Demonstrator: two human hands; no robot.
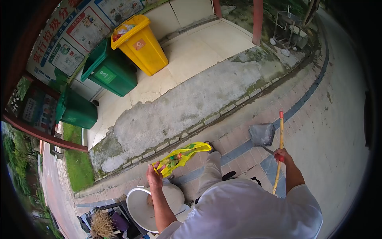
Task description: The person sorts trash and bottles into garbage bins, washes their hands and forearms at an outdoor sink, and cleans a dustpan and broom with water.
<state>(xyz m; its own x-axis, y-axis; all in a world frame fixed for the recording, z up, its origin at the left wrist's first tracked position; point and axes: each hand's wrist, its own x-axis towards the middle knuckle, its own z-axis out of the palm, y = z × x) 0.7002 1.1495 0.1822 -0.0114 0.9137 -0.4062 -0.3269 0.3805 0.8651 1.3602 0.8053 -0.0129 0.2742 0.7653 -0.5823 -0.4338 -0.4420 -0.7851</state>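
Note:
My left hand (155, 175) grips the edge of a yellow plastic bag (182, 158), whose mouth hangs open with mixed waste showing inside. Over on the right, my right hand (281, 155) is closed round a yellow wooden stick (281, 133) with a red end and the thin handle of a grey metal dustpan (262, 134). The dustpan is beyond that hand, above the brick paving. Below my left forearm stands a large white bucket (133, 203) with something straw-coloured inside.
Two green bins (115, 77) (79, 109) and a filled yellow bin (149, 49) stand on the tiled platform. A raised kerb (211, 118) runs diagonally ahead. A straw broom head (102, 224) is at lower left, a metal stand (287, 28) at upper right.

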